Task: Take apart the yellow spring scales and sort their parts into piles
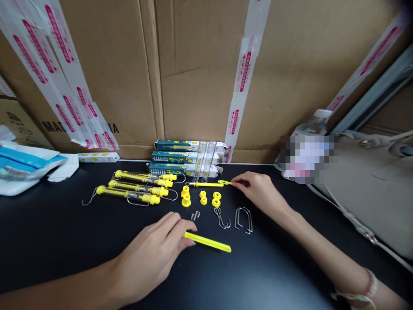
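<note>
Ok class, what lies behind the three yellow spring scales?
Three stacked green-and-white boxes, two clear tubes in front, then a taped cardboard wall. The tubes hide parts of the boxes.

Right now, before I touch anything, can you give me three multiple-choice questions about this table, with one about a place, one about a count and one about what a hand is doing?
1. How many spring scales lie on the black table? A two, B three, C five.
2. Where are the clear tubes? A in front of the stacked boxes, B on the floor, C inside the bag.
3. What is the right hand pinching? A a wire hook, B a water bottle, C a yellow rod.

1 B: three lie side by side.
2 A: they stand before the boxes.
3 C: its fingertips hold the rod's end.
</note>
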Demonstrator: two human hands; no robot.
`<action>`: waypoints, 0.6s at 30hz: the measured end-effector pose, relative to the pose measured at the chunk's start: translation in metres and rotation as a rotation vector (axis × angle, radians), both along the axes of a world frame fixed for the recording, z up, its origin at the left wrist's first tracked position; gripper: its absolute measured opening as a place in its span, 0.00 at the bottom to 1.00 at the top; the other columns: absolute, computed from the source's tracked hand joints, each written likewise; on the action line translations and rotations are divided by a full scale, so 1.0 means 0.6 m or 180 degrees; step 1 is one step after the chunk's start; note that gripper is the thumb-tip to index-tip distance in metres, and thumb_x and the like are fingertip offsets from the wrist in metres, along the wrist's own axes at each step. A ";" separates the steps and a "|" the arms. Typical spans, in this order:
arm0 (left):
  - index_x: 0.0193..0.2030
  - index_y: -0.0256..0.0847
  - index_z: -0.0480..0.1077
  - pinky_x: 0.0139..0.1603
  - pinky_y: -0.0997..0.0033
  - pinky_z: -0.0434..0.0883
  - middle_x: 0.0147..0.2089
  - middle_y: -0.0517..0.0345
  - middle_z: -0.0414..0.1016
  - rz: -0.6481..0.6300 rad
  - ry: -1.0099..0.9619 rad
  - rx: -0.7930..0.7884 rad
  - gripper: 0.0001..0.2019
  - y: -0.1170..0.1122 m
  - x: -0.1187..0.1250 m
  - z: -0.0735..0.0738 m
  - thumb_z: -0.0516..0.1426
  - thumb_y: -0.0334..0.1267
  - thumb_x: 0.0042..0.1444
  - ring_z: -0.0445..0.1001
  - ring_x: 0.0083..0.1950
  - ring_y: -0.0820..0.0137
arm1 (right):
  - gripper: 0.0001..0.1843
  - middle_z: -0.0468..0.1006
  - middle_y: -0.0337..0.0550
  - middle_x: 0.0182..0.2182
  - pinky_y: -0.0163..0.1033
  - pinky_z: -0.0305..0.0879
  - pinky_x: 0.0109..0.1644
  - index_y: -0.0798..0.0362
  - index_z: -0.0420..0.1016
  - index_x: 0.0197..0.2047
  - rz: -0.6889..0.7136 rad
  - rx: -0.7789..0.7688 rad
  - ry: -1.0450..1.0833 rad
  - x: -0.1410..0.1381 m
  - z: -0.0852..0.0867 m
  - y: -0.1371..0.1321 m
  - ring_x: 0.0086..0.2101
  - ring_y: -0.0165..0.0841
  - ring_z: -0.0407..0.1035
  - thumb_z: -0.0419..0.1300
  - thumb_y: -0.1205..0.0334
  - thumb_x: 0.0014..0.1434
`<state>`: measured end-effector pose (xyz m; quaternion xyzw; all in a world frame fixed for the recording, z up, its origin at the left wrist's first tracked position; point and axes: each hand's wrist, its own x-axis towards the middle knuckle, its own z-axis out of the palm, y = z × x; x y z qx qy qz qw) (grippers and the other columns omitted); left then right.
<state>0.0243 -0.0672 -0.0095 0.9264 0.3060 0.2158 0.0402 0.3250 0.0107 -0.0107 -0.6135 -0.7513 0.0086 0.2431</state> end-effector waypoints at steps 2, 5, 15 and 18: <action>0.49 0.41 0.65 0.36 0.67 0.72 0.39 0.57 0.71 -0.0012 0.0008 -0.0032 0.13 0.000 0.000 0.001 0.41 0.37 0.72 0.74 0.37 0.67 | 0.09 0.84 0.45 0.36 0.40 0.72 0.40 0.53 0.83 0.39 0.0043 0.0089 0.0069 -0.010 -0.006 0.004 0.33 0.37 0.77 0.61 0.67 0.60; 0.48 0.41 0.66 0.34 0.68 0.71 0.38 0.57 0.70 -0.0025 0.0011 -0.0042 0.14 -0.001 0.000 0.001 0.41 0.37 0.72 0.73 0.36 0.68 | 0.09 0.83 0.45 0.37 0.40 0.72 0.40 0.53 0.83 0.40 0.0121 0.0162 0.0122 -0.019 -0.010 0.010 0.34 0.37 0.77 0.60 0.67 0.61; 0.59 0.41 0.61 0.46 0.70 0.76 0.46 0.52 0.66 0.0030 -0.0062 -0.0338 0.17 -0.001 -0.008 -0.012 0.41 0.27 0.69 0.74 0.42 0.70 | 0.07 0.84 0.43 0.33 0.41 0.70 0.40 0.52 0.83 0.35 0.0110 -0.0170 -0.0095 0.025 0.008 0.007 0.34 0.39 0.77 0.63 0.69 0.57; 0.60 0.42 0.61 0.47 0.68 0.76 0.47 0.52 0.66 0.0073 -0.0065 -0.0390 0.20 -0.001 -0.010 -0.014 0.41 0.24 0.67 0.74 0.43 0.70 | 0.06 0.84 0.40 0.32 0.40 0.70 0.39 0.50 0.83 0.33 0.0172 -0.0308 -0.0177 0.039 0.018 0.004 0.33 0.38 0.77 0.64 0.68 0.56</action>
